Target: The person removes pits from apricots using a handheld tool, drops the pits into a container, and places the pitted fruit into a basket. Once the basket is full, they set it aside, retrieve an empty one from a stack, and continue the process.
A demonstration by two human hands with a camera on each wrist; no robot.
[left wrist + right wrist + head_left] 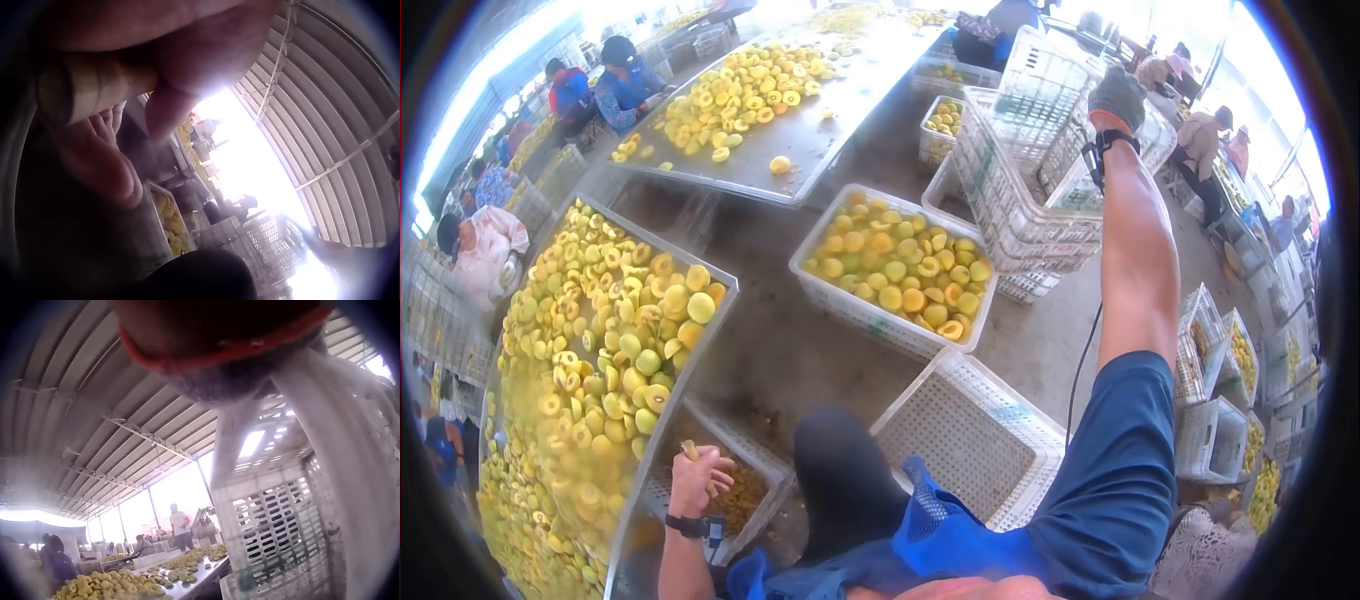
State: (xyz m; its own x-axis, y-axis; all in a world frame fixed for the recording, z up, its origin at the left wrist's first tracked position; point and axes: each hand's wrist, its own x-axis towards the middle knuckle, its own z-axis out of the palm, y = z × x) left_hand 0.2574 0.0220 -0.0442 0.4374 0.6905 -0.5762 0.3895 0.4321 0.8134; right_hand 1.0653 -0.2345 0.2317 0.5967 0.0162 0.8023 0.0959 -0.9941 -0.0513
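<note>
My left hand point(700, 482) grips a tool by its round wooden handle point(94, 87); the tool's working end is hidden. Below that hand is a crate of brown scraps point(745, 495), beside the table edge. My right hand point(1118, 98), in a dark grey glove with an orange cuff, reaches far out and grips the rim of a white slotted plastic crate point(275, 519). The crate stands tilted on top of a stack of similar crates point(1025, 225). The fingers of the glove are mostly hidden in the right wrist view.
Halved yellow fruit point(600, 370) covers the table on the left; more lies on a metal table point(800, 165) ahead. A crate full of fruit point(900, 265) stands mid-floor. Close to my legs is a crate point(960, 430) with its perforated floor showing. Several people work around the hall.
</note>
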